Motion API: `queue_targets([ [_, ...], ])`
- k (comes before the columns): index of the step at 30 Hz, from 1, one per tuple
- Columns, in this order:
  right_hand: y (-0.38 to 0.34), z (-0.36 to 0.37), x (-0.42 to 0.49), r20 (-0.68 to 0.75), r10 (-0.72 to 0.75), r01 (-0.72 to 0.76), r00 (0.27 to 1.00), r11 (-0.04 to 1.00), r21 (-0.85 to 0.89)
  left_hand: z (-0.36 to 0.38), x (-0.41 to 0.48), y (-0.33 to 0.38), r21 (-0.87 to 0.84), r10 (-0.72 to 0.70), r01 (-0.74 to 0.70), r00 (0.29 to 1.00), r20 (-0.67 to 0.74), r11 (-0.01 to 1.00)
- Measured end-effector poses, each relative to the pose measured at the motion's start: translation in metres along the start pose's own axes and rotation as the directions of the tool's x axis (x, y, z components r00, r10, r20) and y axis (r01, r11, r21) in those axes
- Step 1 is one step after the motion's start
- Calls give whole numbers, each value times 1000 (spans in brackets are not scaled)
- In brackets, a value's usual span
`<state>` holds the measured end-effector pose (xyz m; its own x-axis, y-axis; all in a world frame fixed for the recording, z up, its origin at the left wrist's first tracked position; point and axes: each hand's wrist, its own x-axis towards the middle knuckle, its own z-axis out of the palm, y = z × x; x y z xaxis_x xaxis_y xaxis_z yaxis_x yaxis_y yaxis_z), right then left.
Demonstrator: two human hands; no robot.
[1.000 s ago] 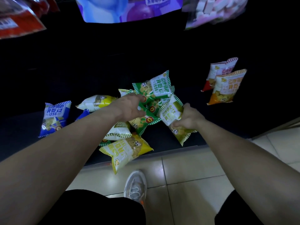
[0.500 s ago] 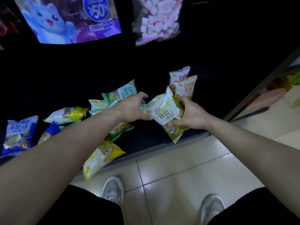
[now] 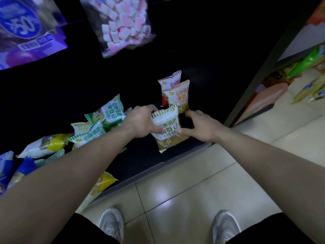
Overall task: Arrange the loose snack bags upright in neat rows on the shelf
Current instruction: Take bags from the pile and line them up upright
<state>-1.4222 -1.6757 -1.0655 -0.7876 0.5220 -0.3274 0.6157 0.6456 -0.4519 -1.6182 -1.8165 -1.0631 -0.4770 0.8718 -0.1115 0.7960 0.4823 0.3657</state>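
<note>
A yellow-green snack bag (image 3: 167, 128) stands upright near the front of the dark bottom shelf (image 3: 175, 155). My left hand (image 3: 140, 122) grips its left edge and my right hand (image 3: 200, 125) pinches its right edge. Right behind it stand an orange bag (image 3: 178, 94) and a red bag (image 3: 169, 81), upright in a row. To the left lies a loose heap: green bags (image 3: 110, 111), a yellow bag (image 3: 45, 145), blue bags (image 3: 10, 168) partly under my left forearm, and a yellow bag (image 3: 101, 184) hanging over the shelf edge.
A marshmallow bag (image 3: 123, 23) and a purple bag (image 3: 26, 32) sit on the shelf above. A dark upright post (image 3: 260, 71) bounds the shelf on the right, with other goods beyond it. Tiled floor (image 3: 193, 182) and my two shoes lie below.
Both hands carried the yellow-green bag rightward from the heap and stood it upright in front of the orange bag. My view shifted to the right.
</note>
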Motion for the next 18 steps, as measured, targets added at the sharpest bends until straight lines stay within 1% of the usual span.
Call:
queue_targets([
  [4, 29, -1, -1, 91, 212, -197, 973, 969, -151, 17, 39, 14, 4, -46, 46, 999, -24, 999],
  [7, 42, 0, -3, 125, 300, -275, 946, 943, -186, 32, 73, 30, 17, -86, 87, 996, -35, 996],
  [14, 55, 3, -6, 147, 368, -337, 918, 920, -201, 76, 127, 49, -31, -186, 184, 979, -80, 982],
  [18, 56, 6, -2, 168, 363, -326, 916, 921, -213, 99, 145, 58, -83, -196, 189, 977, -80, 978],
])
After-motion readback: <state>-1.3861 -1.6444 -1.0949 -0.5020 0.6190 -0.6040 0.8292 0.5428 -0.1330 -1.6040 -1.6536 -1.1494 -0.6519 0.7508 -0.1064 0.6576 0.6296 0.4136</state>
